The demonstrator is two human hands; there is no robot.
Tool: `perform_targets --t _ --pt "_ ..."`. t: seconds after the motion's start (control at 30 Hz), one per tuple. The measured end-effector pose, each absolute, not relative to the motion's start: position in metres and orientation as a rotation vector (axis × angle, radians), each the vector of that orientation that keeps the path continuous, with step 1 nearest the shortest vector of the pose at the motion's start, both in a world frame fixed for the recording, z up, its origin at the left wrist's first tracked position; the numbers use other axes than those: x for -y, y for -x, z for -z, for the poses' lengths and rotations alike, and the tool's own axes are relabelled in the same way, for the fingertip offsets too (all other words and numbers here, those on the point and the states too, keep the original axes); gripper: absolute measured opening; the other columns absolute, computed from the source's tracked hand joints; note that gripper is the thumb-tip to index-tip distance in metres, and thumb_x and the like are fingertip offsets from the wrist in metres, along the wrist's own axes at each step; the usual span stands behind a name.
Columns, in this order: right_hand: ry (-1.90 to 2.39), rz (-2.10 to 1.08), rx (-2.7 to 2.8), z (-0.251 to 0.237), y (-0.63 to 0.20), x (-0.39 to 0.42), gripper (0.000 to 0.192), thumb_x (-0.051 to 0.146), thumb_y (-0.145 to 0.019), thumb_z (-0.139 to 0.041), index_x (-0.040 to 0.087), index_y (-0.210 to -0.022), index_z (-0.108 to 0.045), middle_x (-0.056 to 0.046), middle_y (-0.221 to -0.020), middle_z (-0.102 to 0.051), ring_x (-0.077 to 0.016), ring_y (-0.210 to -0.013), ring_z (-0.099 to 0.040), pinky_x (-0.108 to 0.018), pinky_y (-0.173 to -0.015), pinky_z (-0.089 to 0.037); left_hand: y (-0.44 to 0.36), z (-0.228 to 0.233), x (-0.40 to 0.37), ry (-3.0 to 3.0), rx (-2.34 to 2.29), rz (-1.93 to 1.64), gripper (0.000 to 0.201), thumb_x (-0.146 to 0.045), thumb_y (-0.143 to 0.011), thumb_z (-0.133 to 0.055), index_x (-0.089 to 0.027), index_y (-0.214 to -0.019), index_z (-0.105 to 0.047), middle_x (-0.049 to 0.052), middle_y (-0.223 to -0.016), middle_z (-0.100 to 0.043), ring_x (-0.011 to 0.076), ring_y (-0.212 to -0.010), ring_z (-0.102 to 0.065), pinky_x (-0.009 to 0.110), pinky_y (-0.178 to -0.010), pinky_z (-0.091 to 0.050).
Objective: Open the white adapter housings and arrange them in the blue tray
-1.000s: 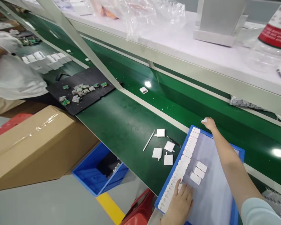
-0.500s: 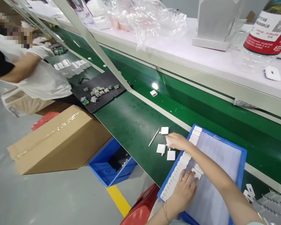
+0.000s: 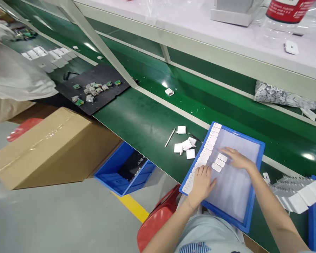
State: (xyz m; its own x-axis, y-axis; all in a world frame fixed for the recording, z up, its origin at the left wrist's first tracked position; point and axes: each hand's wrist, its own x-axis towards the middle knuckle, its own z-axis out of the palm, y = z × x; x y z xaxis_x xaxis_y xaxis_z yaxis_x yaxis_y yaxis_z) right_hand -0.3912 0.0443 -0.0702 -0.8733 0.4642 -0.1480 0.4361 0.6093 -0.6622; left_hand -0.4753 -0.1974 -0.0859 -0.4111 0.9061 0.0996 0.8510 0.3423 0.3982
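Parts: small white plastic pieces, three lying loose on the liner in a blue tray, just left of the right fingertips; a long row of the same pieces runs along the tray's left wall.
Left hand: flat, palm down, fingers spread and relaxed, resting on the near end of the row; it presses rather than grips, wrist bent over the tray's near-left corner.
Right hand: open and flat on the liner near the tray's middle, fingers pointing left toward the loose pieces, clutching nothing; forearm comes in from the near right.
Doing it well: my judgement is that the left palm should keep the row steady while the right fingertips slide one loose piece at a time into line, square to its neighbours, without buckling the liner.
Tabletop: green, carries the tray; left of it lie four loose squares, a white stick and a dark tool, partly hidden.
Farther out: one white block on the belt; black mat with green boards far left; cardboard box and blue bin on the floor.
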Motion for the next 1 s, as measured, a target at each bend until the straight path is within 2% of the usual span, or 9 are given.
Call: perform_targets --t 0.1,0.2,0.27,0.43,0.53,0.63,0.8,0.9,1.0 --pt "0.578 -1.171 2.947 0.074 0.374 -0.018 0.069 -0.001 -0.066 -0.063 0.035 -0.125 -0.068 -0.001 -0.147 -0.054 -0.0264 -0.129 -0.055 -0.040 -0.102 -0.048 0.477 0.099 0.162 -1.655 -2.429 -0.521 0.046 -0.034 -0.087 -0.067 -0.011 -0.125 -0.058 0.017 -0.120 -0.065 0.0322 -0.111 -0.059 0.048 -0.094 -0.047" --pt "0.535 -1.101 2.994 0.078 0.375 -0.004 0.067 -0.003 -0.072 -0.058 0.034 -0.128 -0.065 -0.003 -0.149 -0.050 -0.0239 -0.133 -0.050 -0.040 -0.108 -0.044 0.481 0.105 0.146 -1.677 -2.420 -0.450 0.030 -0.035 -0.092 -0.063 -0.014 -0.113 -0.062 0.009 -0.108 -0.067 0.0236 -0.101 -0.063 0.044 -0.091 -0.050" --pt "0.560 -1.039 2.992 0.079 0.375 -0.003 0.064 -0.003 -0.076 -0.057 0.033 -0.128 -0.065 -0.005 -0.146 -0.051 -0.0239 -0.131 -0.051 -0.040 -0.108 -0.044 0.481 0.104 0.147 -1.683 -2.441 -0.420 0.027 -0.039 -0.093 -0.062 -0.015 -0.104 -0.064 0.006 -0.106 -0.066 0.0218 -0.101 -0.062 0.043 -0.091 -0.050" --pt "0.726 -0.894 2.938 0.083 0.363 0.004 0.052 0.010 -0.082 -0.066 0.021 -0.133 -0.057 -0.012 -0.146 -0.047 -0.0303 -0.131 -0.049 -0.050 -0.106 -0.044 0.476 0.096 0.157 -1.523 -2.646 -0.411 0.026 -0.036 -0.088 -0.062 -0.011 -0.091 -0.069 0.016 -0.099 -0.063 0.0319 -0.101 -0.055 0.048 -0.086 -0.045" --pt "0.794 -0.846 2.934 0.091 0.364 0.026 0.048 0.021 -0.087 -0.067 0.020 -0.134 -0.054 -0.013 -0.147 -0.045 -0.0304 -0.128 -0.050 -0.051 -0.103 -0.046 0.476 0.095 0.157 -1.412 -2.734 -0.432 0.029 -0.035 -0.089 -0.057 -0.010 -0.091 -0.072 0.019 -0.096 -0.061 0.0352 -0.099 -0.052 0.050 -0.084 -0.042" --pt "0.830 -0.821 2.948 0.097 0.372 0.047 0.042 0.027 -0.092 -0.064 0.022 -0.132 -0.054 -0.012 -0.146 -0.045 -0.0290 -0.126 -0.050 -0.048 -0.100 -0.049 0.476 0.094 0.160 -1.388 -2.738 -0.449 0.026 -0.034 -0.085 -0.061 -0.011 -0.089 -0.073 0.018 -0.094 -0.061 0.0352 -0.098 -0.052 0.050 -0.084 -0.041" --pt "0.776 -0.852 2.996 0.095 0.384 0.051 0.040 0.029 -0.094 -0.062 0.022 -0.132 -0.053 -0.011 -0.141 -0.048 -0.0272 -0.121 -0.053 -0.048 -0.098 -0.050 0.463 0.087 0.188 -1.456 -2.680 -0.488 0.028 -0.033 -0.077 -0.070 -0.013 -0.097 -0.071 0.018 -0.114 -0.061 0.0350 -0.105 -0.053 0.049 -0.089 -0.043" --pt "0.755 -0.901 3.029 0.094 0.389 0.048 0.045 0.030 -0.092 -0.064 0.022 -0.134 -0.052 -0.011 -0.145 -0.045 -0.0291 -0.124 -0.050 -0.049 -0.099 -0.049 0.457 0.080 0.214 -1.437 -2.697 -0.538 0.035 -0.026 -0.082 -0.064 -0.014 -0.114 -0.066 0.018 -0.130 -0.057 0.0351 -0.117 -0.051 0.049 -0.096 -0.041" --pt "0.829 -0.953 3.045 0.098 0.395 0.052 0.053 0.035 -0.086 -0.071 0.022 -0.134 -0.052 -0.011 -0.151 -0.037 -0.0330 -0.128 -0.046 -0.052 -0.099 -0.047 0.460 0.078 0.244 -1.338 -2.751 -0.597 0.043 -0.024 -0.088 -0.057 -0.013 -0.129 -0.057 0.020 -0.137 -0.053 0.0363 -0.125 -0.047 0.052 -0.101 -0.038"
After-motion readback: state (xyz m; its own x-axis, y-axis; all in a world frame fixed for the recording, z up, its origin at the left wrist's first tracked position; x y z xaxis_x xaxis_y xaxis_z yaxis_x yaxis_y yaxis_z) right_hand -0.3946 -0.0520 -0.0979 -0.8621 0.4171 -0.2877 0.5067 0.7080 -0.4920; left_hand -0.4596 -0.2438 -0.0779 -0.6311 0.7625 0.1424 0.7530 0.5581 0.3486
